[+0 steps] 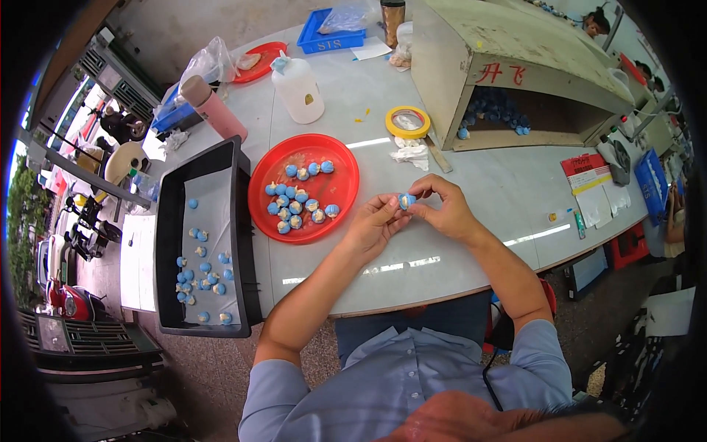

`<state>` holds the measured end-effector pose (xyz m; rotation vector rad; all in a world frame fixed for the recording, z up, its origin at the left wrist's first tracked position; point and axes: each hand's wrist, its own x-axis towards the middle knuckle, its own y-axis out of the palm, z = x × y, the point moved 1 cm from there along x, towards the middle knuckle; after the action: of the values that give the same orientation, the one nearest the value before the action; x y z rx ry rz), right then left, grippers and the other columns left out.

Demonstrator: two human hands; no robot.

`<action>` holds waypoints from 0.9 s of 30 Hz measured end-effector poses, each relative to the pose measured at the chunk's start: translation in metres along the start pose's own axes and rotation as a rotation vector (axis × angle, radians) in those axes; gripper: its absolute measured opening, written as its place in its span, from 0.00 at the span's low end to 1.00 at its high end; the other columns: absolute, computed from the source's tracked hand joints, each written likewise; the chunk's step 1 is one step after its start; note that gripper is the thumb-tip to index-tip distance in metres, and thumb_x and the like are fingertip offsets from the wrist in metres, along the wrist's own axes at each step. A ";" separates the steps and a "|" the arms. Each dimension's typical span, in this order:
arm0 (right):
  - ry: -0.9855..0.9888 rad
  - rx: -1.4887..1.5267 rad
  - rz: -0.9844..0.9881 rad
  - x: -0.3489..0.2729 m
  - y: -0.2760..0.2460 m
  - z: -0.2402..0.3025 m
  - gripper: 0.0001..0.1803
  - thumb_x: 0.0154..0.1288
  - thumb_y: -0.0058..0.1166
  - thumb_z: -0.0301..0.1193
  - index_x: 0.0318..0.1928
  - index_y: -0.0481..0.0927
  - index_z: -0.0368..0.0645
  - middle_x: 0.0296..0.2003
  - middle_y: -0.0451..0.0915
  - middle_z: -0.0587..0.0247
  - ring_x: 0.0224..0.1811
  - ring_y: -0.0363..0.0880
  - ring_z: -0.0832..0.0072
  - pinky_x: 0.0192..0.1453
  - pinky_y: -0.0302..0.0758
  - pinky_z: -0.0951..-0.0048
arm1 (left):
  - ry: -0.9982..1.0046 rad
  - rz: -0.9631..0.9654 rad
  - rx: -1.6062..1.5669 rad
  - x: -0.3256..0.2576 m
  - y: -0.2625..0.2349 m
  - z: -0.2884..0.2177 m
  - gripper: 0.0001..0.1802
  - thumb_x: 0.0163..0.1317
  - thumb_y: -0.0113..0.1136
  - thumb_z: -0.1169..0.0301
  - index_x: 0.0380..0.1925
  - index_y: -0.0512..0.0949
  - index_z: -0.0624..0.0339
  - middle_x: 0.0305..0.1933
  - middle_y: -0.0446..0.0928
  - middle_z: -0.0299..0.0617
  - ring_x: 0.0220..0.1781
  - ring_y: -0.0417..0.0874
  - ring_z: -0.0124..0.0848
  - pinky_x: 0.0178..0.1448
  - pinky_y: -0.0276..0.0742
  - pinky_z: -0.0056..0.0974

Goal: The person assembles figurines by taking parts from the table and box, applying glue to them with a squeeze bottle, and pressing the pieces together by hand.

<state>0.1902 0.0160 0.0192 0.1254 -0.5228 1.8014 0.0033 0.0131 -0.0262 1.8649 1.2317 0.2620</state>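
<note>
Between the fingertips of both hands is a small blue and cream ball-shaped piece (406,201), held just above the table. My left hand (374,223) pinches it from the left, palm partly turned up. From the right, my right hand (446,212) grips it with thumb and fingers. A round red tray (340,158) lies left of my hands, with several like blue and cream pieces (296,208) on it. Farther left stands a black rectangular bin (241,243), lined with a pale sheet and holding several more of these pieces (206,280).
Behind the red tray stand a white bottle (298,92) and a pink flask (213,107). A yellow tape roll (407,122) lies near a wooden box (545,74) holding a heap of blue pieces (490,110). Red booklet (587,173) at right; table's front edge near my body.
</note>
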 end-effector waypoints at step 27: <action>-0.096 -0.177 0.106 0.001 -0.010 0.025 0.10 0.53 0.62 0.20 0.38 0.80 0.40 0.36 0.80 0.61 0.40 0.79 0.69 0.49 0.74 0.71 | -0.004 0.036 0.014 -0.002 0.007 0.006 0.15 0.67 0.58 0.72 0.51 0.70 0.66 0.47 0.78 0.44 0.48 0.81 0.32 0.55 0.80 0.33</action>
<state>0.1951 0.0087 0.0446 0.0634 -0.7667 1.8489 0.0104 0.0075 -0.0236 1.8998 1.2014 0.2695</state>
